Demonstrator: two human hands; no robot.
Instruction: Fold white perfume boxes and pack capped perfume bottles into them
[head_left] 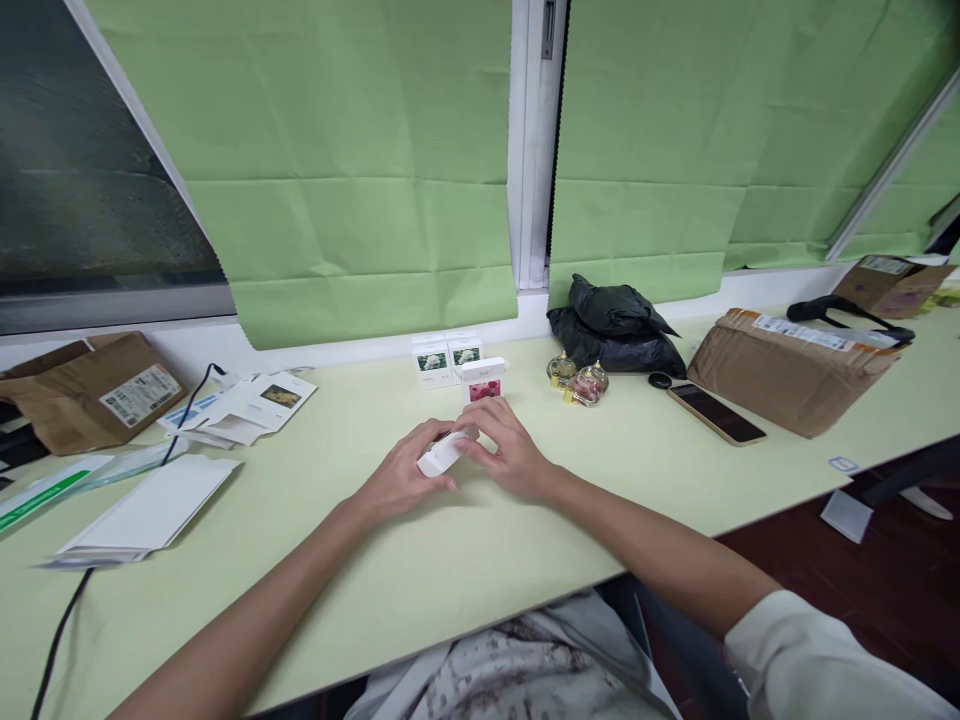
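Above the middle of the table I hold a small white cardboard box [441,455] between both hands, tilted on its side. My left hand [401,470] is closed around its near left end. The fingers of my right hand [510,450] grip its far right end, and they hide part of it. Just beyond my hands stands a white box with a pink flower picture [484,378]. Behind that, two white boxes with white flower pictures [433,362] stand side by side against the wall.
Small ornate glass bottles [587,385] stand right of the boxes, before black plastic bags [619,325]. A phone [716,413] lies near a brown parcel [795,368]. At left are flattened white cartons [146,510], printed flat packaging [259,405], a black cable [64,630] and an opened brown package [97,395].
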